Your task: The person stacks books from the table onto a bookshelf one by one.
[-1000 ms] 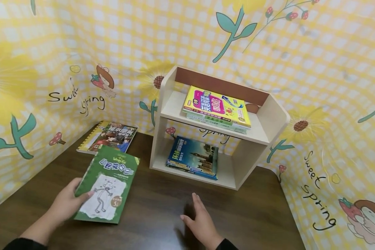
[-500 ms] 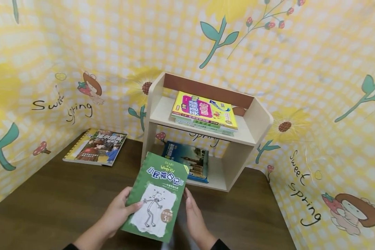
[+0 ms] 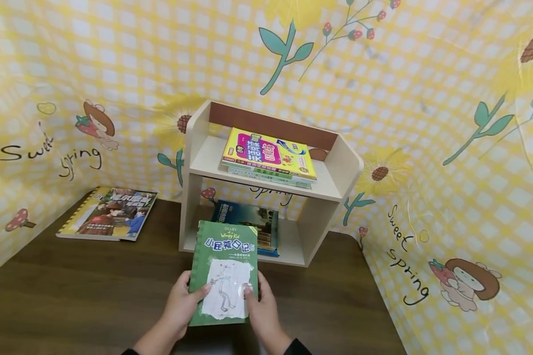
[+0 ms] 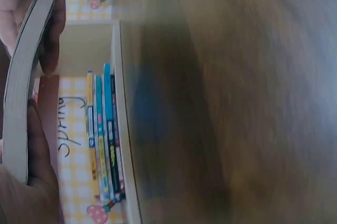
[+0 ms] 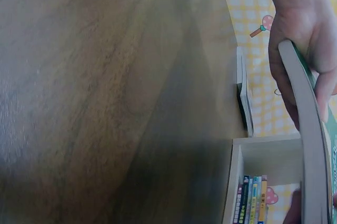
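A green book (image 3: 224, 276) with a cartoon figure on its white cover patch is held by both hands in front of the small shelf (image 3: 266, 195). My left hand (image 3: 182, 303) grips its left edge, thumb on the cover and fingers behind. On the opposite edge my right hand (image 3: 263, 308) pinches it in the same way. Both wrist views show the page block of the book (image 4: 20, 97) raised above the table, fingers underneath. In the head view the book's top overlaps the blue books (image 3: 266, 222) on the lower shelf.
On the upper shelf lies a stack of books topped by a yellow one (image 3: 268, 153). A spiral-bound book (image 3: 108, 214) rests at the back left of the dark wooden table (image 3: 93, 281). Patterned yellow cloth (image 3: 382, 98) surrounds the table behind and at the sides.
The left hand has carried the green book rightward to the front of the shelf. The right hand, earlier open and apart, has taken hold of its right edge. The view has shifted right.
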A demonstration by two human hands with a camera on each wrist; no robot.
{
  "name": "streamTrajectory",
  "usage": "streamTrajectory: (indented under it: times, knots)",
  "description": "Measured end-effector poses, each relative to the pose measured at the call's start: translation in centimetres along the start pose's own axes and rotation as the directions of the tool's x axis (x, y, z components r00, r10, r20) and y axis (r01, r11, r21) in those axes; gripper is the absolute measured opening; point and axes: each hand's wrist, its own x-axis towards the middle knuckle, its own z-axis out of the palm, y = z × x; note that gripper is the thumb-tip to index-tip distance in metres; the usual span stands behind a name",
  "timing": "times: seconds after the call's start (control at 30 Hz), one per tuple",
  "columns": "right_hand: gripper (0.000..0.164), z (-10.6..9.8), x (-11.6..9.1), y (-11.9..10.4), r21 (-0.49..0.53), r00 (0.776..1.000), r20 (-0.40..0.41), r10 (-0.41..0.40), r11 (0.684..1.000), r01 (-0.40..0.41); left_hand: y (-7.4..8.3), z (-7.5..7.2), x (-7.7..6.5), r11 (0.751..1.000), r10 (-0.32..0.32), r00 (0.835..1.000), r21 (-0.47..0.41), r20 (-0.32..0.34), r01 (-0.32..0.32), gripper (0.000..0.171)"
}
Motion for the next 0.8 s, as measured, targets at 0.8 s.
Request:
streamTrajectory:
  times: [0.8]
  knots:
    - [0.047,-3.8,2.6,-0.6,-0.079,0.991,0.057,0.121,0.990,-0.116,0.0,-0.2,0.5,0.990,-0.046,0.995,-0.128,0.090,0.058,0.058]
